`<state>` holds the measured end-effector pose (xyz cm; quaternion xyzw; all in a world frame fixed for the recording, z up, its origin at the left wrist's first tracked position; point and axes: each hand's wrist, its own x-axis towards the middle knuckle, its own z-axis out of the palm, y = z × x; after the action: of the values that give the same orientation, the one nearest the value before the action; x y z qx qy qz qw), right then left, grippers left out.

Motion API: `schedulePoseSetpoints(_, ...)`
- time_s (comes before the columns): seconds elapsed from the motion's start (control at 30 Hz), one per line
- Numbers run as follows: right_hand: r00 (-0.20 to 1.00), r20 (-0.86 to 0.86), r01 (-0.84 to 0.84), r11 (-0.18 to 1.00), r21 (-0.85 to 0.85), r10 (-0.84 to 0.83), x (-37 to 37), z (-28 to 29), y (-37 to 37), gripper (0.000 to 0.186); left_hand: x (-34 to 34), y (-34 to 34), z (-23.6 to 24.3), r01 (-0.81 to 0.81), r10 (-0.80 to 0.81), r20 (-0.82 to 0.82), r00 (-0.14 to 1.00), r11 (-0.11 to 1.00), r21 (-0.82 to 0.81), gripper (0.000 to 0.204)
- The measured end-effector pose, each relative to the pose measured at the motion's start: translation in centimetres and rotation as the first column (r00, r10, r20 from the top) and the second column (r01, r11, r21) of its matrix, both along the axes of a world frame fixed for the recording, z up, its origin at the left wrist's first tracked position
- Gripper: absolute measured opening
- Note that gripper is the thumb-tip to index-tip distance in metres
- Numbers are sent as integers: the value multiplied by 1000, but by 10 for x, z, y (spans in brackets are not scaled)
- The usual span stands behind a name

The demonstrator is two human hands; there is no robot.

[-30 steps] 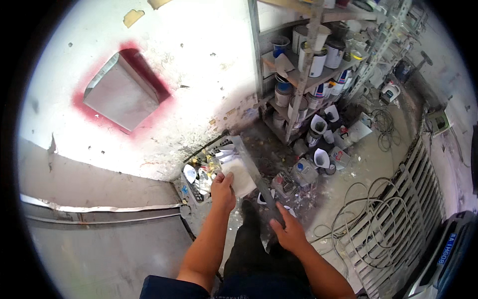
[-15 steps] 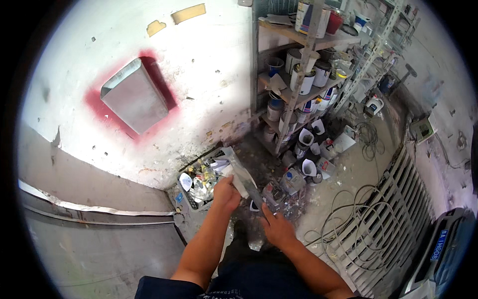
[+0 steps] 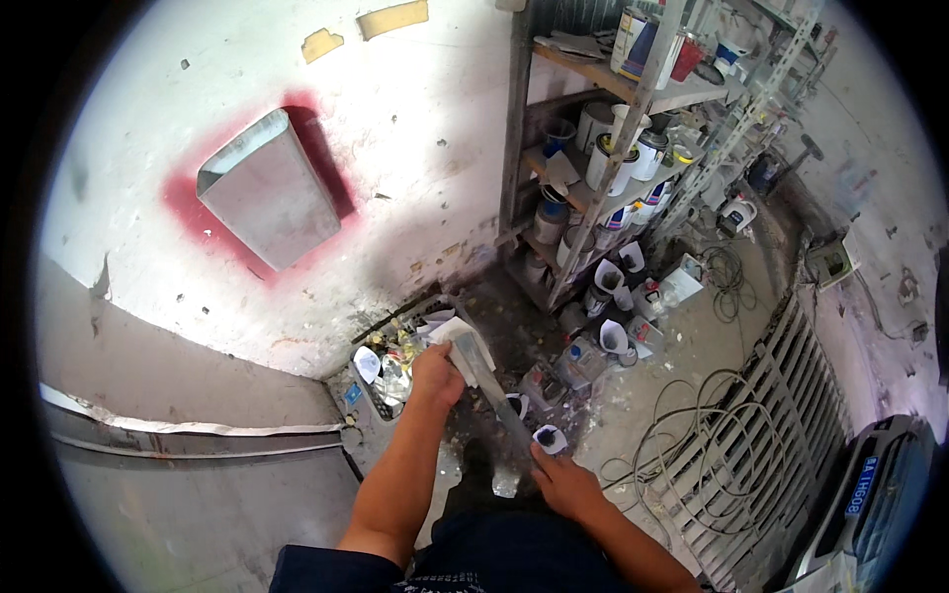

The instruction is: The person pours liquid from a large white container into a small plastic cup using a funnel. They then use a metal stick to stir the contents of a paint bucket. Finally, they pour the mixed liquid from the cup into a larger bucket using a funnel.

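Reaching forward, left hand (image 3: pixel 435 377) pinches a pale sheet (image 3: pixel 452 329) at the upper end of the grey strip (image 3: pixel 504 405), just below frame center. Right hand (image 3: pixel 567 483), lower right, clasps strip's lower end.

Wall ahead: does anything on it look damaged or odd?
Yes. Red paint spreads around the grey metal box, its edge blurred like overspray, and the white wall is chipped and stained toward its bottom.

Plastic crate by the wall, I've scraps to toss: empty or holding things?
Holding things: a jumble of white and yellow scraps shows inside the plastic crate.
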<state>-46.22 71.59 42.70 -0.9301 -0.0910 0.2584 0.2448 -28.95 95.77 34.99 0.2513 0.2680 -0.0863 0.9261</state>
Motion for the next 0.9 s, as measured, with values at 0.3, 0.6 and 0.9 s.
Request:
schedulePoseSetpoints(0.3, 996, 21, 85, 995, 52, -86, -17, 27, -33, 57, 4, 4, 42, -40, 41, -22, 999, 998, 38, 28)
schedulePoseSetpoints(0.6, 895, 414, 78, 971, 226, -168, 33, 18, -10, 63, 2, -11, 73, -116, 116, 5, 993, 992, -58, 32)
schedulePoseSetpoints(0.9, 958, 277, 97, 993, -68, -75, -12, -18, -10, 63, -7, 0, 67, -146, 142, -100, 985, 989, -32, 32)
